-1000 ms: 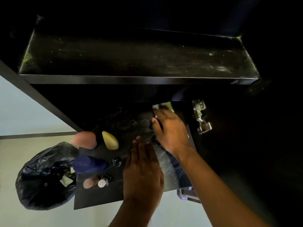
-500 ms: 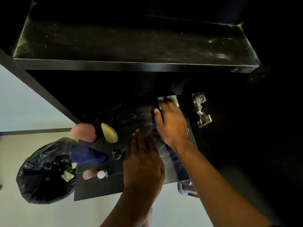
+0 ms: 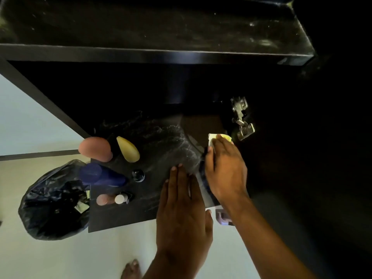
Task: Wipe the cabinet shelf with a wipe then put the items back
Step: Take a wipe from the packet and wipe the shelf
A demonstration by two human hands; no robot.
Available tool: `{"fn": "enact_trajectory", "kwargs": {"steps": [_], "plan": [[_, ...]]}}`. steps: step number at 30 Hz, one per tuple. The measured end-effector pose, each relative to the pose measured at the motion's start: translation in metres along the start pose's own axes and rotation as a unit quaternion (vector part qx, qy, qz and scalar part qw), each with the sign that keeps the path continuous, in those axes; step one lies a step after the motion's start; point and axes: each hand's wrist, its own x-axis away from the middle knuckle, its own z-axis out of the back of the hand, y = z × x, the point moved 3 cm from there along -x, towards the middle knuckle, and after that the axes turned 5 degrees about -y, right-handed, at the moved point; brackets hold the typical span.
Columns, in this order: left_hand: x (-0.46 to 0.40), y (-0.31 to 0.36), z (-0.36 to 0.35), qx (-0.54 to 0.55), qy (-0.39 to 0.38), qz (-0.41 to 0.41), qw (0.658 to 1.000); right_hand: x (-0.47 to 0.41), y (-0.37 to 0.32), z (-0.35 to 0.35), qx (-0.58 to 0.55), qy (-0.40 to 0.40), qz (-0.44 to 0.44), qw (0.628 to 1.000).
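Note:
My right hand [image 3: 226, 168] presses a pale yellowish wipe [image 3: 219, 137] flat onto the right side of the lower black shelf [image 3: 124, 216], close to the cabinet's right wall. My left hand [image 3: 181, 206] lies flat, fingers straight, on the shelf's front middle. Wet streaks [image 3: 173, 141] show on the shelf surface left of the wipe. On the shelf's left part stand a pink rounded bottle [image 3: 94, 149], a yellow teardrop bottle [image 3: 127, 149], a dark blue bottle [image 3: 100, 175], a small dark round cap [image 3: 138, 175] and two small bottles [image 3: 112, 199].
An upper black shelf [image 3: 153, 55] juts out above, dusty on top. A metal door hinge [image 3: 241, 117] is fixed on the right wall. A black rubbish bag [image 3: 52, 200] sits on the pale floor at left. A bare foot [image 3: 130, 269] shows at the bottom.
My right hand has slid the wipe rightward toward the hinge side of the lower shelf. My left hand has stayed flat on the shelf. The view has tilted downward.

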Motion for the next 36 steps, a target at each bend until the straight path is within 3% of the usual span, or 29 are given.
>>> {"fn": "enact_trajectory", "kwargs": {"steps": [9, 18, 24, 27, 32, 36], "plan": [[0.011, -0.007, -0.012, 0.012, -0.025, 0.000, 1.000, 0.040, -0.005, 0.000, 0.052, -0.007, 0.013, 0.999], [0.009, -0.006, -0.004, 0.003, -0.009, 0.005, 1.000, -0.018, -0.013, -0.017, 0.028, -0.028, -0.001, 0.999], [0.011, -0.007, -0.004, 0.006, -0.009, -0.008, 1.000, 0.065, 0.007, -0.006, -0.050, -0.056, 0.037, 0.996], [0.010, -0.008, -0.004, 0.004, -0.010, -0.006, 1.000, 0.093, 0.026, 0.004, -0.024, -0.033, 0.008, 0.999], [0.010, -0.010, -0.002, 0.002, 0.007, -0.014, 1.000, 0.061, 0.021, 0.003, 0.027, 0.009, -0.020, 0.999], [0.016, -0.014, -0.005, 0.022, 0.035, -0.047, 0.998, 0.065, -0.004, -0.001, -0.019, -0.017, 0.045, 0.999]]}}
